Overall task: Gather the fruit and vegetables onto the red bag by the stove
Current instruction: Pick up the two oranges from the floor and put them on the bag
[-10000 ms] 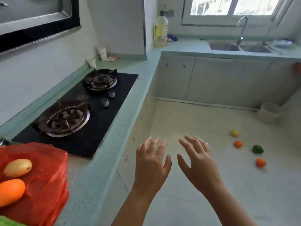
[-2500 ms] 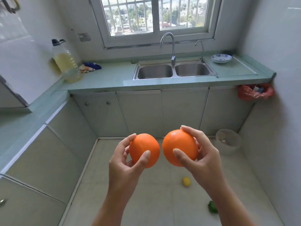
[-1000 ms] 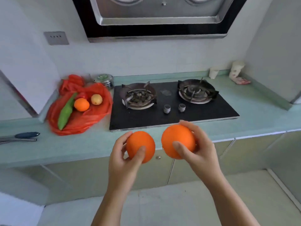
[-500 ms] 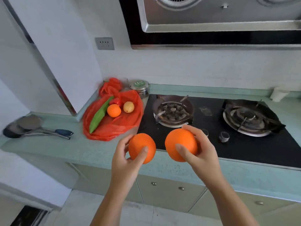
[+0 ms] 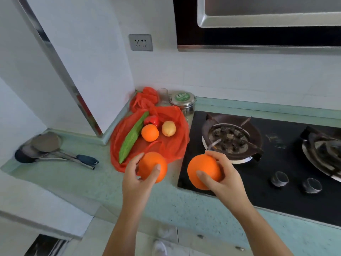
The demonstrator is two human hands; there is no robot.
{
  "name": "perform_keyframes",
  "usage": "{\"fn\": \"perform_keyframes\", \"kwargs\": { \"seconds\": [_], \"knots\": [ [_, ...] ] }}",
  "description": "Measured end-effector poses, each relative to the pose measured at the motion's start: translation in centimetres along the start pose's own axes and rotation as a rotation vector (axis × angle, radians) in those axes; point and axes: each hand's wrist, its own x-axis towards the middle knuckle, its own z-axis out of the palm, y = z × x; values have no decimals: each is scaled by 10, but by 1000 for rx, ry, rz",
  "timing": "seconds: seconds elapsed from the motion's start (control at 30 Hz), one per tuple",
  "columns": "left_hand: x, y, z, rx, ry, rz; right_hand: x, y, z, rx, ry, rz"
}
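The red bag (image 5: 171,145) lies flat on the green counter, left of the stove. On it are a long green gourd (image 5: 132,136), a red pepper (image 5: 152,120), a small orange (image 5: 150,133) and a yellow fruit (image 5: 168,128). My left hand (image 5: 136,179) grips an orange (image 5: 150,166) just over the bag's near edge. My right hand (image 5: 224,179) grips a second orange (image 5: 203,169) above the stove's front left corner.
The black gas stove (image 5: 258,163) has two burners and two knobs (image 5: 279,179). A steel tin with a green lid (image 5: 182,102) and a glass stand behind the bag. Ladles (image 5: 55,150) lie on the counter at left. A range hood hangs above.
I have turned from the sink side to the stove and stepped closer. Both hands, each with its orange, have moved forward over the counter; the left one has reached the bag's edge.
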Motion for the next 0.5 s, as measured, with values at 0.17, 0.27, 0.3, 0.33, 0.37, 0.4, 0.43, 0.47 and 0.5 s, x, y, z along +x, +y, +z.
{"fn": "perform_keyframes", "kwargs": {
  "seconds": [0.17, 0.27, 0.3, 0.33, 0.37, 0.4, 0.43, 0.47, 0.5],
  "knots": [
    [79, -26, -11, 80, -52, -20, 63, 3, 48, -45, -3, 45],
    [123, -46, -13, 146, -76, -15, 99, 7, 77, -92, 16, 70],
    [135, -53, -13, 169, -86, -13, 110, 10, 85, -103, 24, 78],
    [145, -59, -12, 192, -103, -14, 120, 12, 93, -111, 29, 89],
    [154, -64, -11, 210, -125, -17, 129, 16, 100, -118, 29, 103],
    [161, -70, -9, 226, -150, -22, 137, 19, 107, -127, 24, 117],
    [167, -75, -8, 243, -176, -15, 145, 23, 113, -139, 19, 131],
    [172, -80, -7, 268, -198, 3, 152, 27, 119, -155, 14, 144],
    [177, -84, -5, 296, -214, 31, 158, 30, 124, -174, 10, 159]
  ]
}}
